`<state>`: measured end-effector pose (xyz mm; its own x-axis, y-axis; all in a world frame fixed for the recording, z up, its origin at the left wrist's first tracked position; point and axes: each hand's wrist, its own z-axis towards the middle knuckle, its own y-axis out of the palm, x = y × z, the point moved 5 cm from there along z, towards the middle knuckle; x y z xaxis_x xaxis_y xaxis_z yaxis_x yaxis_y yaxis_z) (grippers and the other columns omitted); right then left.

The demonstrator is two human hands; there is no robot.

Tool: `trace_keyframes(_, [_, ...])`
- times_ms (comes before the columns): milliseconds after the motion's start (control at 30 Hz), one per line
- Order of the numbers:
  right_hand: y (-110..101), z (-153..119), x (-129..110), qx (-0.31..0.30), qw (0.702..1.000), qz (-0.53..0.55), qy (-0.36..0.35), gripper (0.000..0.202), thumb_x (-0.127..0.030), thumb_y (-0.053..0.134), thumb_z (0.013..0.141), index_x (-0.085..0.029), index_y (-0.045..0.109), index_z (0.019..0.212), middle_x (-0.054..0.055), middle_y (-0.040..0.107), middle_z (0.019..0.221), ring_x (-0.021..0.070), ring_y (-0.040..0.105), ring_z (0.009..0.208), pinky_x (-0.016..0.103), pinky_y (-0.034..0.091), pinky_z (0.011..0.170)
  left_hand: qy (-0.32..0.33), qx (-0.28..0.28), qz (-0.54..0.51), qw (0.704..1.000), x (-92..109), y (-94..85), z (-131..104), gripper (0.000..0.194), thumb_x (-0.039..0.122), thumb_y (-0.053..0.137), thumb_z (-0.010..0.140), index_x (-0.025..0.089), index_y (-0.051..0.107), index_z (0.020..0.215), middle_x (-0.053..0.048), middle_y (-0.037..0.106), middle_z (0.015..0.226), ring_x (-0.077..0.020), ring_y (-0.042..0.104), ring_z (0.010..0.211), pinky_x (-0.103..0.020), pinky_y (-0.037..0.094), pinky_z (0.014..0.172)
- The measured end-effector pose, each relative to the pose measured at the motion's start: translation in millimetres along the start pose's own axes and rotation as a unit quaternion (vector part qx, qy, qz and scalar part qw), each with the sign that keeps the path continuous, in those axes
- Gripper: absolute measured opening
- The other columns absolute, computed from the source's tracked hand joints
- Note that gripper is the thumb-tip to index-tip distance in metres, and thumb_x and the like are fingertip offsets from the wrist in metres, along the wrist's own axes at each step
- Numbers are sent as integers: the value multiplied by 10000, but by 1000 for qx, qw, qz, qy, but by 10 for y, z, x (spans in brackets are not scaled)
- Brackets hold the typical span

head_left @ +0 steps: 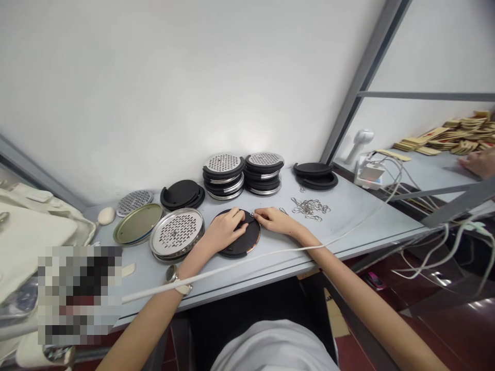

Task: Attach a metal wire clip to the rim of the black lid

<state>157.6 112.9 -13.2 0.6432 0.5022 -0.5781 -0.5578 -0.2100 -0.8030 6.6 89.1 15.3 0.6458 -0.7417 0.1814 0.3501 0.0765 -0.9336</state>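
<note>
A round black disc (236,244) lies flat on the grey table near its front edge. My left hand (228,230) rests over the disc's upper left part, fingers spread on its surface. At the disc's upper right edge, my right hand (273,220) pinches a small metal clip (252,215). To the right lies a loose pile of similar metal clips (310,207). Left of the disc are a perforated silver plate (177,233) on a stack and an olive-green round lid (139,223).
Behind stand two stacks of perforated plates and black rings (224,175), (264,172), with black discs (182,195) and black rings (316,176) beside them. A white cable (278,252) crosses above both forearms. Another person's hand (479,163) is at far right.
</note>
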Motion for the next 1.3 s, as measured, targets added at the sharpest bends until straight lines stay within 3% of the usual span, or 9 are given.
trace_keyframes(733, [-6,-12,3,-6,1000,-7,8,254,-233,381,857,-189,397,607,-50,386,535,100,360,525,225,262,533,-5,2,-14,1000,-19,14,-8,77,271,454,896,204,490,902,-13,516,888,-149,538,743,-275,421,684])
trace_keyframes(1033, [0,-1,3,-12,1000,-4,7,287,-278,346,909,-191,395,640,-31,444,576,112,410,555,235,277,565,-3,0,-9,1000,-17,13,-8,82,275,453,902,199,480,889,-10,516,886,-149,536,740,-271,418,675])
trace_keyframes(1300, [10,-6,6,-14,1000,5,7,282,-277,366,891,-193,372,621,-52,383,534,101,366,519,232,251,531,-11,5,-49,999,-31,27,-28,93,274,451,901,205,498,942,-19,525,952,-149,558,793,-280,440,718])
